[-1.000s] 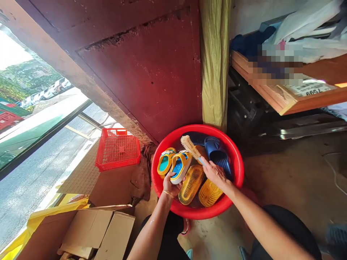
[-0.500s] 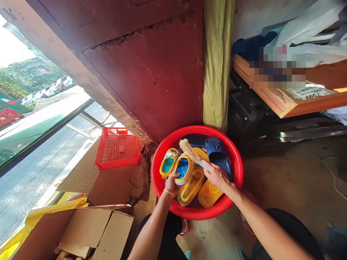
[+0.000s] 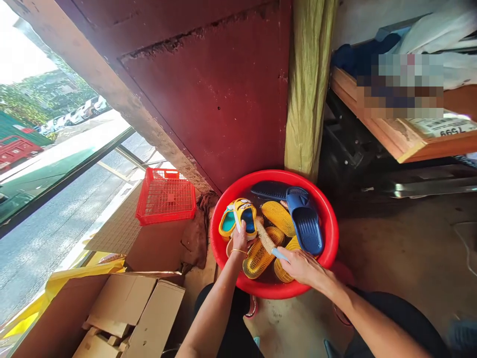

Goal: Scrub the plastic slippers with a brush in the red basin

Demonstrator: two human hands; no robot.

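A red basin (image 3: 330, 238) holds water and several slippers. My left hand (image 3: 240, 238) grips a small yellow-and-white clog (image 3: 250, 215) with a blue inside, at the basin's left. Beside it lies a matching clog with a green inside (image 3: 227, 221). My right hand (image 3: 298, 263) is closed on the blue handle of a scrub brush (image 3: 266, 239), whose bristles are at the right side of the held clog. Yellow slippers (image 3: 278, 218) lie in the middle, and a blue slipper (image 3: 307, 223) rests at the basin's right.
A red crate (image 3: 167, 196) stands left of the basin, near a dark cloth (image 3: 199, 233). Cardboard boxes (image 3: 122, 303) fill the lower left. Behind is a dark red door (image 3: 223, 99); a wooden tray (image 3: 406, 144) with cloth is at the upper right.
The held clog has turned and tilted in my left hand. The brush has moved down to the clog's right side, its bristles now lower. The blue slipper has shifted. The camera view has moved slightly.
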